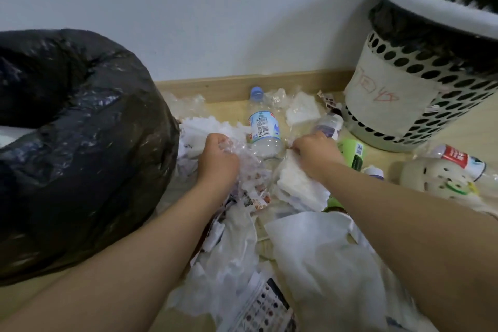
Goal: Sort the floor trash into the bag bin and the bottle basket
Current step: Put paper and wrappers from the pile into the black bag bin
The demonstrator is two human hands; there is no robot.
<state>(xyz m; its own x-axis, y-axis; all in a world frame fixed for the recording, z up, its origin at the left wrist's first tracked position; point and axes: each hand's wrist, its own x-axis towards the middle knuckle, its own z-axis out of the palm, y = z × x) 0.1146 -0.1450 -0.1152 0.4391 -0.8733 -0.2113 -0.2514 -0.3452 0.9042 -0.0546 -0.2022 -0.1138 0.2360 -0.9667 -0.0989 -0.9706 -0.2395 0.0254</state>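
Trash [323, 250] across a pale wooden floor [32, 302], wooden skirting [229, 86], white wall [215, 8]

- Hands: two, left hand [218, 163] and right hand [316, 153].
- Bins: two. One black bag bin [80, 143], one perforated bottle basket [420, 94].
- Clear plastic bottles, lying loose: three. These are the blue-capped bottle [263, 127], purple-labelled bottle [329, 124] and red-labelled bottle [462, 160].
- Green container [353, 153]: one.
- Small white-capped item [375, 171]: one, partly hidden, kind unclear.
- White perforated shell [436, 179]: one.
- Printed sheet [265, 307] with rows of dots: one.
- Tissue [296, 186] and paper scraps: one overlapping heap, pieces too many to count.
- Clear wrap [277, 96]: several crumpled pieces, no firm count.
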